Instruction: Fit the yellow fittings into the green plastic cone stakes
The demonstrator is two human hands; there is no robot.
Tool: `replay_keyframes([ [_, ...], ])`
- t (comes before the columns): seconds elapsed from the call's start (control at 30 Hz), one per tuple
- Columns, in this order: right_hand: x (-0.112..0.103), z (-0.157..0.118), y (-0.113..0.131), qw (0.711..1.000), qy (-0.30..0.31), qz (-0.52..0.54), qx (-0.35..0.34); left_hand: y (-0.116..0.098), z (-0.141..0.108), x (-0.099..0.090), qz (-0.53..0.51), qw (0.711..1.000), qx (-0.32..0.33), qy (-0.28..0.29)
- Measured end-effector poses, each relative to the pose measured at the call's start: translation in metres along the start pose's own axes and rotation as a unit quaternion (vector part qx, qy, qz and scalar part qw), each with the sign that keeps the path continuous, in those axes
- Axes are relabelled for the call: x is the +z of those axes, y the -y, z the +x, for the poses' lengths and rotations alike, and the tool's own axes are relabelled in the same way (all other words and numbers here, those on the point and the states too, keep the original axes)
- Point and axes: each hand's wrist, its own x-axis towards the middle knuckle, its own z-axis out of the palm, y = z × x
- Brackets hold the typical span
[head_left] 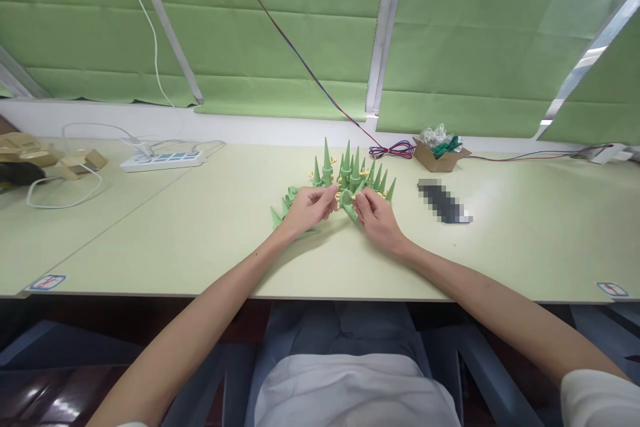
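Several green plastic cones stand on the table in front of my hands, with small yellow bits among them. My right hand is closed, its thumb and fingers pinching a green plastic piece with a curved, tube-like shape. Close to the other end of that piece, my left hand is closed in a pinch. What lies between its fingertips is too small to make out. More green spiked pieces lie beside and partly behind my left hand.
A pale table stretches across the view. At the back right is a small cardboard box with clear plastic and green material, near coiled wires. A blurred dark object lies right. Left are a power strip and yellowish blocks.
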Motion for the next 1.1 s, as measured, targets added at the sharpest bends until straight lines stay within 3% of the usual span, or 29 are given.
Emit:
replay_keyframes([
  [0.2, 0.000, -0.002, -0.002, 1.000, 0.018, 0.014, -0.012, 0.002, 0.000, 0.002, 0.037, 0.998, -0.009, 0.045],
  [0.67, -0.002, -0.002, -0.005, 0.998, 0.051, 0.023, -0.023, -0.004, -0.004, -0.003, 0.041, 0.996, -0.017, 0.082],
  [1.1, -0.003, -0.002, 0.006, 0.997, 0.049, 0.056, 0.016, 0.003, -0.003, -0.001, 0.142, 0.983, 0.095, 0.062],
])
